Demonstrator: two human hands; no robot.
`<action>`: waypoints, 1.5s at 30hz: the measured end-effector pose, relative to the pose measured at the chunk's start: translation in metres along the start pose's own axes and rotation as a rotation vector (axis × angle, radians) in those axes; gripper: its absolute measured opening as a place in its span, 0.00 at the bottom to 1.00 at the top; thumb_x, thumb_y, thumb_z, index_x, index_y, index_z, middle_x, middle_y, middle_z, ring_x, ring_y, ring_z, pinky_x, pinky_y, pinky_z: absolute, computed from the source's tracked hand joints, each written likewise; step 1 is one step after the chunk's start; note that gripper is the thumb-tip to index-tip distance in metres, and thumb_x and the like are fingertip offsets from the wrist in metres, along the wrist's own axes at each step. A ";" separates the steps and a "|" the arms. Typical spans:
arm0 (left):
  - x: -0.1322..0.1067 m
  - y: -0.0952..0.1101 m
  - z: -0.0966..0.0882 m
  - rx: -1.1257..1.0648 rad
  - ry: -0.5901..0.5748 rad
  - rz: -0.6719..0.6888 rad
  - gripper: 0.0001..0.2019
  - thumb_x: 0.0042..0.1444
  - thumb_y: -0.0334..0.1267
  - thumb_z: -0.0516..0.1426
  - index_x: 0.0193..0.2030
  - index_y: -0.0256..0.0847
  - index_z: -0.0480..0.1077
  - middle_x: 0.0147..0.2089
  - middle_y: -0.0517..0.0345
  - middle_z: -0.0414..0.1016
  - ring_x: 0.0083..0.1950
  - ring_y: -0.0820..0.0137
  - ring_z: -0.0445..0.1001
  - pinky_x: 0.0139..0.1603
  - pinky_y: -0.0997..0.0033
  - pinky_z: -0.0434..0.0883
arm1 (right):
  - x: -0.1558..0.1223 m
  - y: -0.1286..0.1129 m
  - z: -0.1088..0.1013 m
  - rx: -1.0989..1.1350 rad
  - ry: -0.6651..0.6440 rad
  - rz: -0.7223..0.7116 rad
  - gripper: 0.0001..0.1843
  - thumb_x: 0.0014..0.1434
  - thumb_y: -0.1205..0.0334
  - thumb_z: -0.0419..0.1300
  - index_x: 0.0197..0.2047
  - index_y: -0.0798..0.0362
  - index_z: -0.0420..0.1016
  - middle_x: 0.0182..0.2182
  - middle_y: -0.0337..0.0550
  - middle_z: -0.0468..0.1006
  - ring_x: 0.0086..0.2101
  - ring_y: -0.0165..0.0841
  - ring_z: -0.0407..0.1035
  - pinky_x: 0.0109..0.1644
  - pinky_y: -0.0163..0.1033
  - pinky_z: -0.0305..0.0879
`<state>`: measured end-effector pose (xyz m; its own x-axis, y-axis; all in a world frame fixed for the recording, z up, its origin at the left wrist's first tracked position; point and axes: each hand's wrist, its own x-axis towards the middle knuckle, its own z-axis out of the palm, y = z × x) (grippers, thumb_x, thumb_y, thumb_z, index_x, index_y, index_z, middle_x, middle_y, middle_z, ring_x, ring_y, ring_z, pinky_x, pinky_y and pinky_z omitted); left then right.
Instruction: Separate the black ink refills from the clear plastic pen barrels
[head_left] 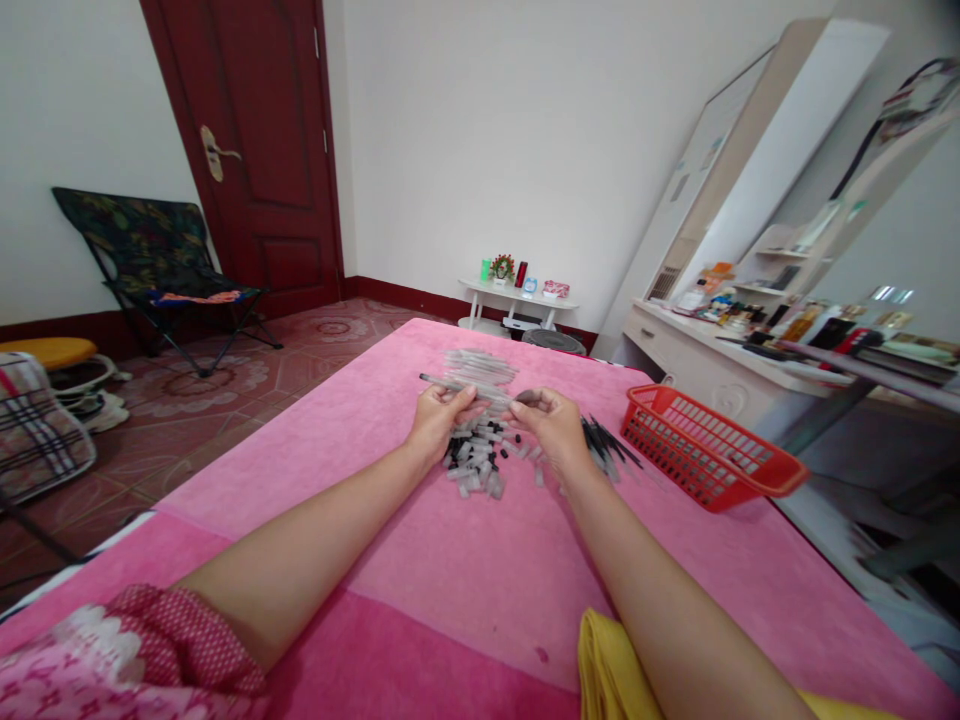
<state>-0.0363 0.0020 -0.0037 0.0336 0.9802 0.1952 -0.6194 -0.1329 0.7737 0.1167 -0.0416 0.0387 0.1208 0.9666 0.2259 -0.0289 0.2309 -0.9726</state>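
Over the middle of the pink-covered table, my left hand (441, 415) is closed around a slim clear pen barrel (437, 380) with a dark end pointing left. My right hand (551, 425) pinches close to the barrel's right end; what sits between those fingertips is too small to make out. Behind the hands lies a stack of clear pen barrels (480, 362). Below them is a loose pile of clear caps (472, 472) mixed with small black plugs (493, 458). Thin black pen parts (600, 440) lie to the right of my right hand, partly hidden by it.
A red plastic basket (705, 455) stands at the table's right edge. Yellow cloth (615, 665) lies under my right forearm. A cluttered dressing table (697, 350) is beyond on the right. A folding chair (165, 250) and a stool (49, 352) stand left; a low white shelf (517, 297) is behind.
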 end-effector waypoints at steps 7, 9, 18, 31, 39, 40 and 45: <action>-0.007 0.004 0.006 0.033 -0.058 -0.025 0.18 0.38 0.39 0.68 0.34 0.33 0.71 0.32 0.54 0.78 0.32 0.69 0.78 0.36 0.71 0.75 | -0.002 0.000 0.004 -0.133 -0.029 -0.071 0.10 0.43 0.60 0.63 0.30 0.54 0.69 0.22 0.38 0.76 0.24 0.34 0.74 0.27 0.36 0.71; -0.009 0.005 0.008 0.047 -0.054 -0.036 0.19 0.36 0.40 0.69 0.34 0.33 0.70 0.33 0.54 0.78 0.32 0.69 0.77 0.36 0.71 0.75 | -0.003 -0.001 0.004 -0.177 -0.021 -0.092 0.08 0.45 0.62 0.62 0.30 0.54 0.69 0.20 0.37 0.75 0.22 0.33 0.73 0.24 0.35 0.69; -0.013 0.003 0.008 0.091 -0.104 0.057 0.19 0.37 0.38 0.68 0.30 0.37 0.63 0.31 0.58 0.78 0.30 0.71 0.77 0.34 0.74 0.73 | -0.006 -0.007 0.006 -0.109 0.033 0.083 0.04 0.44 0.69 0.62 0.25 0.55 0.69 0.14 0.37 0.73 0.16 0.30 0.69 0.18 0.30 0.65; -0.014 0.013 0.010 0.277 -0.183 0.187 0.17 0.38 0.39 0.67 0.28 0.38 0.62 0.30 0.55 0.79 0.30 0.69 0.76 0.32 0.73 0.70 | 0.002 -0.007 -0.007 0.210 -0.091 0.514 0.04 0.50 0.74 0.59 0.25 0.58 0.71 0.14 0.39 0.72 0.15 0.25 0.66 0.21 0.27 0.66; -0.013 0.011 0.008 0.307 -0.203 0.157 0.17 0.37 0.40 0.67 0.28 0.38 0.63 0.28 0.56 0.77 0.28 0.69 0.75 0.30 0.74 0.69 | 0.000 -0.008 -0.008 0.048 -0.198 0.410 0.06 0.49 0.69 0.61 0.24 0.56 0.68 0.14 0.35 0.70 0.12 0.22 0.59 0.16 0.27 0.59; -0.014 0.009 0.010 0.317 -0.180 0.159 0.17 0.37 0.40 0.67 0.27 0.38 0.64 0.27 0.57 0.77 0.27 0.70 0.74 0.28 0.74 0.69 | -0.003 -0.008 -0.005 0.009 -0.171 0.372 0.06 0.49 0.68 0.61 0.24 0.56 0.67 0.14 0.35 0.70 0.13 0.22 0.59 0.16 0.27 0.59; -0.016 0.002 0.019 0.415 -0.156 0.154 0.13 0.42 0.42 0.65 0.28 0.36 0.69 0.26 0.57 0.75 0.26 0.71 0.72 0.27 0.74 0.68 | -0.006 -0.006 0.003 -0.338 -0.148 0.044 0.06 0.48 0.62 0.62 0.25 0.54 0.70 0.17 0.35 0.72 0.19 0.29 0.67 0.24 0.32 0.63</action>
<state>-0.0234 -0.0169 0.0062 0.1032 0.9150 0.3901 -0.2617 -0.3534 0.8981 0.1131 -0.0483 0.0434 -0.0187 0.9862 0.1647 0.3017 0.1626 -0.9394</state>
